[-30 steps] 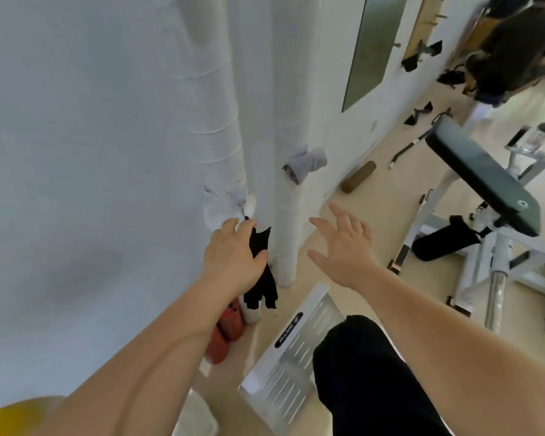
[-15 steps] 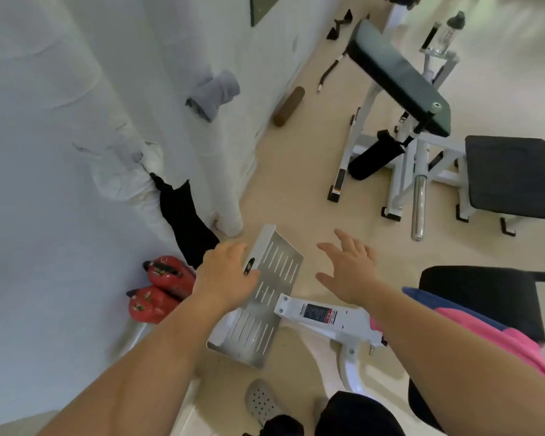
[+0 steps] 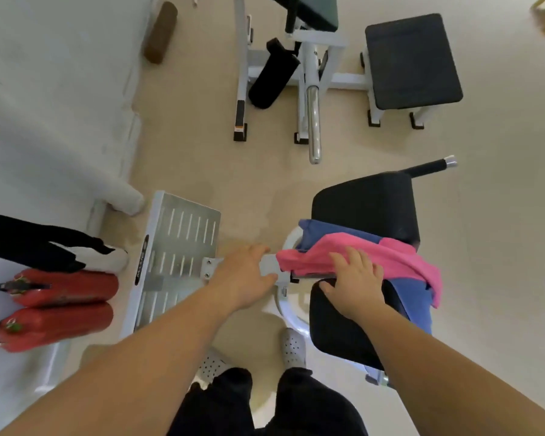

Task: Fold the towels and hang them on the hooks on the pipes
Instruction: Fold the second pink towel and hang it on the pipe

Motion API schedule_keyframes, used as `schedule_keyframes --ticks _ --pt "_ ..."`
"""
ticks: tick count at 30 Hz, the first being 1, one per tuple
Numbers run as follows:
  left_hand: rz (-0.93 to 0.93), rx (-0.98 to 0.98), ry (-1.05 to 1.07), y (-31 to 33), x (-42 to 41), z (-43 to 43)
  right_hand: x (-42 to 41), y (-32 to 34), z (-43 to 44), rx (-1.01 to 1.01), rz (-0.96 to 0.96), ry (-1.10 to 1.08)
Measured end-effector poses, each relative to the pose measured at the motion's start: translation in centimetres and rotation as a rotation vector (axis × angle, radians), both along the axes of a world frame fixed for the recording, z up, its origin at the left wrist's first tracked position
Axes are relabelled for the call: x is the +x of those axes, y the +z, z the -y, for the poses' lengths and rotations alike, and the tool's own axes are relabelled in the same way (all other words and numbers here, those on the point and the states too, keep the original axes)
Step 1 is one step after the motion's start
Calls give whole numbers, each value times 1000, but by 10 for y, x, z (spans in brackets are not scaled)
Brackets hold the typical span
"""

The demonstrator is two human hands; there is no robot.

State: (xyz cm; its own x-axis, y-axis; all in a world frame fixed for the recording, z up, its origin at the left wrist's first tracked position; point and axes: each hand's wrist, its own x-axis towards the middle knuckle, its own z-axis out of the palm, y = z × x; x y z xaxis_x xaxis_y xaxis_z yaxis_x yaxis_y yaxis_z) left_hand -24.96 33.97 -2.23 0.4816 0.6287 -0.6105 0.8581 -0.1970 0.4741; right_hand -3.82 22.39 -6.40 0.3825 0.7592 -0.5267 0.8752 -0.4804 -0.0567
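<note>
Two towels lie draped over the black padded seat (image 3: 368, 202) of the gym machine in front of us. On top is one pink towel (image 3: 390, 259), rumpled and unfolded, with one end trailing off the pad's left edge. One blue towel (image 3: 334, 231) shows beneath it and hangs down the right side. Our right hand (image 3: 356, 278) lies flat on the pink towel with fingers spread and the thumb on the pad. Our left hand (image 3: 246, 272) rests on the machine's grey bracket (image 3: 268, 265) just beside the towel's end; we cannot tell whether it grips. To the far left, one black towel (image 3: 29, 243) hangs against a white pipe (image 3: 107, 256). Below it lie two red fire extinguishers (image 3: 60, 287), beside one slotted metal footplate (image 3: 183, 234).
</note>
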Motion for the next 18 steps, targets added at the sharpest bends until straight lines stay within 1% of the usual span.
schedule_keyframes --ticks 2,4,6,8,10,12,14,16,18 --pt "16 -30 -8 -7 32 12 34 -8 15 83 71 -67" --pt "15 -45 -27 -11 60 23 66 -13 28 160 128 -181" --pt "-5 -48 -58 -14 85 30 94 -16 38 172 155 -316" --pt "-28 -50 -85 -19 105 37 119 -21 49 155 161 -368" --pt "-46 -51 -95 -25 121 42 138 -26 57 149 129 -333" --pt "-57 -61 -101 -28 134 48 149 -27 61 196 94 -285" --pt "-53 -80 -106 -28 146 55 155 -24 60 275 92 -242" --pt "-15 -76 -106 -26 157 61 156 -19 59 366 73 -152" --pt "48 -76 -64 -22 166 66 152 -16 60 527 14 -84"
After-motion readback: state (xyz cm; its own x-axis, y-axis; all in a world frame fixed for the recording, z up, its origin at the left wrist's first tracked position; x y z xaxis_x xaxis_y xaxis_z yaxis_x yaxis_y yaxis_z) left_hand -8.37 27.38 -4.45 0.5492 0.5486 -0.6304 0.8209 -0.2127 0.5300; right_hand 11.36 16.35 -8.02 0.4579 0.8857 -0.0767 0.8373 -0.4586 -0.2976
